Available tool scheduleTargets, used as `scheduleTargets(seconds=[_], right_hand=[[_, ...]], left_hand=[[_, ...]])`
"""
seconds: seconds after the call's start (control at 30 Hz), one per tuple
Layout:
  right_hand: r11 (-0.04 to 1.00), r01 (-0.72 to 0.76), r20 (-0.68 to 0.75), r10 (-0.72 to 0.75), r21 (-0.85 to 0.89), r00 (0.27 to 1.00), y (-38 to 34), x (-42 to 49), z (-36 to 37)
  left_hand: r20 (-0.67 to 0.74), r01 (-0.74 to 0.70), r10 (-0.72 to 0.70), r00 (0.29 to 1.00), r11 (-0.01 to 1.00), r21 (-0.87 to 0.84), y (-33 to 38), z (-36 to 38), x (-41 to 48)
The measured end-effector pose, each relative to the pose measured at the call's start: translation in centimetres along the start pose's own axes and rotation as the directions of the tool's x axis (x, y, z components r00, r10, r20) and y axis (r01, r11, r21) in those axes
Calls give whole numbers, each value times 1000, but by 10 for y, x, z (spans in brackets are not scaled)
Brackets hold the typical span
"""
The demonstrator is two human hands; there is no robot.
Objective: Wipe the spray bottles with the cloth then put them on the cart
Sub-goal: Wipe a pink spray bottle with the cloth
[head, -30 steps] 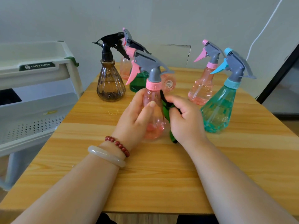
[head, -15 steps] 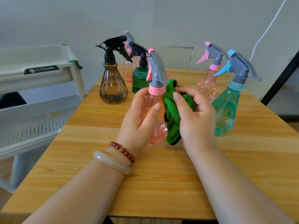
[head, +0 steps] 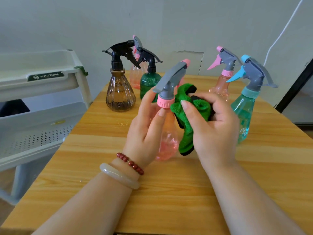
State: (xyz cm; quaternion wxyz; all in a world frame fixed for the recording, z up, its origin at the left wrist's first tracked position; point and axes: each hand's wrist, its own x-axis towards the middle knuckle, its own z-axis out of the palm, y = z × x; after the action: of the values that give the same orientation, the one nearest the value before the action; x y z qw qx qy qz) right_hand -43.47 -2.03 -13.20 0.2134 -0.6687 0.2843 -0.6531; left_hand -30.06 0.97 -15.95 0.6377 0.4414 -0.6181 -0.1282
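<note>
My left hand [head: 147,131] grips a clear pink spray bottle [head: 168,139] with a grey head and pink collar, standing on the wooden table [head: 169,192]. My right hand [head: 215,131] holds a bunched green cloth [head: 188,116] against the bottle's right side, just below the collar. Further back stand a brown bottle [head: 120,95] with a black head, a dark green bottle [head: 149,82], a pink bottle [head: 136,73] behind them, another pink bottle [head: 221,85] at the right, and a teal bottle [head: 243,112] with a blue trigger.
A white tiered cart [head: 39,92] stands at the table's left edge, with a perforated lower shelf. A grey wall closes the back. A white cable [head: 284,29] runs down the wall at the right, beside a dark door frame [head: 294,89].
The pink bottle's spray head has turned from pointing left to pointing away and right. My right hand raised the green cloth from low beside the bottle up to its neck.
</note>
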Motion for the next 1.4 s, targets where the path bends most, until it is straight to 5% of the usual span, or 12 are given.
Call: scheduleTargets(seconds=[0.17,0.4,0.53,0.7,0.83,0.97,1.13,1.27,1.4], right_hand=[[975,218,79,-220,38,972,-8,0,12],[970,222,-27,-226,-96,974,-5,1,14],[918,389,71,-384,-80,921,-7,0,11],[946,302,24,-301,-117,953,-7,4,15],[903,408,184,-382,-137,906,-5,-3,13],[954,250,11,-252,-164,968,-3,3,15],[929,344,158,-322,-137,933,1,-3,13],[972,169,17,-169,-164,985,6,2,12],[936,260,-113,-292,-237,950,0,10,5]], left_hand=[[34,-32,32,999,999,6,2,4,2],[53,-28,27,998,999,16,1,5,0],[37,-35,33,999,998,53,5,5,-1],[53,-16,15,998,1000,23,4,6,0],[31,2,-4,999,998,65,3,7,0],[50,-12,9,999,999,45,3,7,0],[30,-20,19,999,999,48,4,5,1],[48,-31,28,998,997,68,-1,4,2],[77,-46,42,996,997,56,-1,2,1]])
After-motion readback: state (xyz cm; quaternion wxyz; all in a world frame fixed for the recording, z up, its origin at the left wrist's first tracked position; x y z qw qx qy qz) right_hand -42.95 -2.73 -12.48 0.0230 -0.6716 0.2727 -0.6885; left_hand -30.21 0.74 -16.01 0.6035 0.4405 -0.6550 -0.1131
